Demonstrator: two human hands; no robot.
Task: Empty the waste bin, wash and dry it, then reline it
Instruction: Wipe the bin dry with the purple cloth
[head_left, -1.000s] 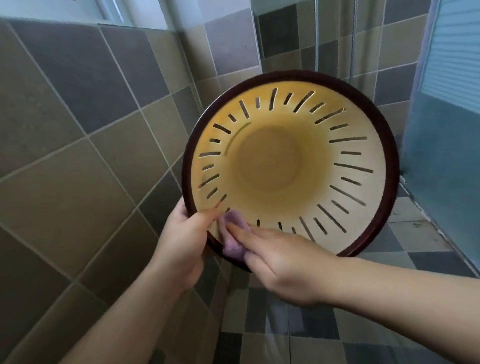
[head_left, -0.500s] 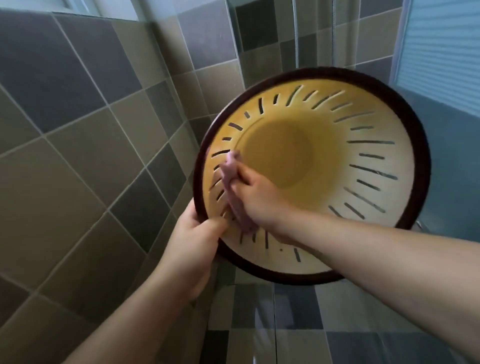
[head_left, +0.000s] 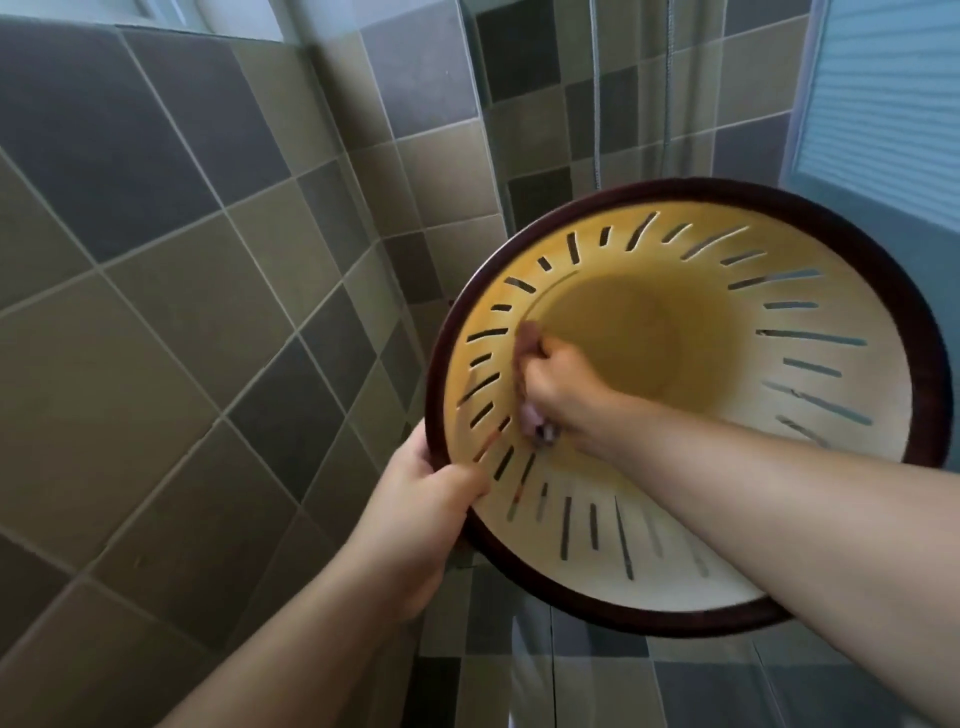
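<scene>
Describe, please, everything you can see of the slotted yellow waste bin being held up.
The round cream-yellow plastic waste bin, dark brown at the rim, is tipped with its mouth toward the camera. Narrow slots ring its wall; nothing lies inside. The left hand grips the lower-left rim; the right hand presses a small purple cloth against the inner wall.

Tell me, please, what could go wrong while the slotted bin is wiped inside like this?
1. Only the left hand grips the dark rim of the yellow slotted plastic waste bin, held in the air, so a hard wipe might twist it loose.
2. The small purple cloth in the right hand rubs across the slots and could snag.
</scene>
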